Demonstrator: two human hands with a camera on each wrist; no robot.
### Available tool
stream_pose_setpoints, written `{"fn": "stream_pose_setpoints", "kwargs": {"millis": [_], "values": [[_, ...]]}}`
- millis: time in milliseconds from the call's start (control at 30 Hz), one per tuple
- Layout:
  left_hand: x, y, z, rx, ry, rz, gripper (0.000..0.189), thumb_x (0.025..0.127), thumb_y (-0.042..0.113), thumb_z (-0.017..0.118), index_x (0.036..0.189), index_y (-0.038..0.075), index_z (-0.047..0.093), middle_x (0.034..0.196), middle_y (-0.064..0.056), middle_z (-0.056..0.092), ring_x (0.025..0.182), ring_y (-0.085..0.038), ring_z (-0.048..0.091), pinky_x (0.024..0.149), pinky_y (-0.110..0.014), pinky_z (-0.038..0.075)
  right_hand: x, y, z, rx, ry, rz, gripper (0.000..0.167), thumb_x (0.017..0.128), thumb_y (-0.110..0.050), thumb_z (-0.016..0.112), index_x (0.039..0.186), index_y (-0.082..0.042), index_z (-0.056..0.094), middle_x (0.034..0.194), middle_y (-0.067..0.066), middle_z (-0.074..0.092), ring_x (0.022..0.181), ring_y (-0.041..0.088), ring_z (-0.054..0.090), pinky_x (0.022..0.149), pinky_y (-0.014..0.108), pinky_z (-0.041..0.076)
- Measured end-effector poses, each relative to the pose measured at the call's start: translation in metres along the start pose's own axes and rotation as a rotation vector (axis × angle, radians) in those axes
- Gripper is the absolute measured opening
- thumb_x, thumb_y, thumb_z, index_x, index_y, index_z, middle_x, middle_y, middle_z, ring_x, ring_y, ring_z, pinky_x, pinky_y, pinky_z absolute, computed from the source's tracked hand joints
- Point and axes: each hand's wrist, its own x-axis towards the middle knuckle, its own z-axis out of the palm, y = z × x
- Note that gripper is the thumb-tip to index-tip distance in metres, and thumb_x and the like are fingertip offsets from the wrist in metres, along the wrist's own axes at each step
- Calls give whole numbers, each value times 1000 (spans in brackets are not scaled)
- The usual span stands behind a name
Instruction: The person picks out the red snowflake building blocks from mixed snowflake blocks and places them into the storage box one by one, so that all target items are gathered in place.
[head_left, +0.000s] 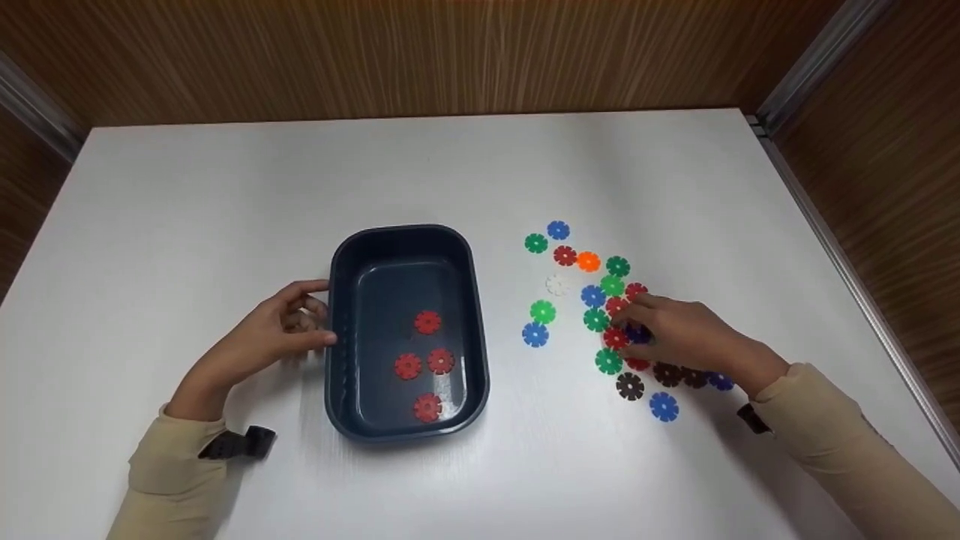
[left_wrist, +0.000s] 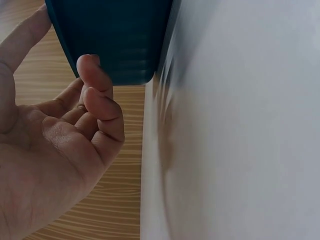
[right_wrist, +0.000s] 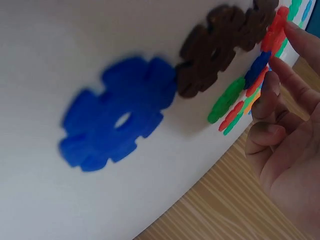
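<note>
A dark blue tray [head_left: 334, 390] stands on the white table, with several red notched plastic discs [head_left: 427, 322] lying in it. My left hand [head_left: 289, 322] is at its left side, thumb and index finger extended to the rim, the other fingers bent. In the left wrist view those bent fingers show beside the tray wall [left_wrist: 120, 45]. Over the loose discs to the right, my right hand [head_left: 679, 334] reaches down. Its thumb and index fingertips are apart, right at a red disc [right_wrist: 274, 32] that lies among the others. The hand covers part of the pile.
Loose discs in several colours spread right of the tray, including an orange disc [head_left: 589, 262], a white disc [head_left: 557, 284], a brown disc [head_left: 630, 386] and a blue disc [head_left: 664, 406]. Wood-grain panels [head_left: 480, 60] border the back and sides of the table [head_left: 187, 187].
</note>
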Motion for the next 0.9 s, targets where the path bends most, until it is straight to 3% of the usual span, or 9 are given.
{"fn": "stream_pose_setpoints", "kwargs": {"millis": [167,667,900], "values": [[0,1,0,2,7,9,67,87,10,71,144,4,36,106,-5,47,84,-5,55,65,-21,44,1,-2,0,-34,23,-21,36,84,-29,74,115,-11,68,117,14,63,102,28,64,72,40,57],[-1,2,0,-1,5,12,67,87,11,71,144,4,37,106,-5,48,85,-5,56,65,-21,45,2,-4,3,-165,154,-112,34,79,-26,79,107,-8,72,97,10,63,81,21,63,57,32,53],[0,1,0,5,6,16,67,86,11,72,143,4,37,105,-4,48,83,-5,56,64,-21,45,3,-5,3,-179,136,-103,37,78,-28,81,108,-9,72,103,11,65,90,24,65,63,36,57]]}}
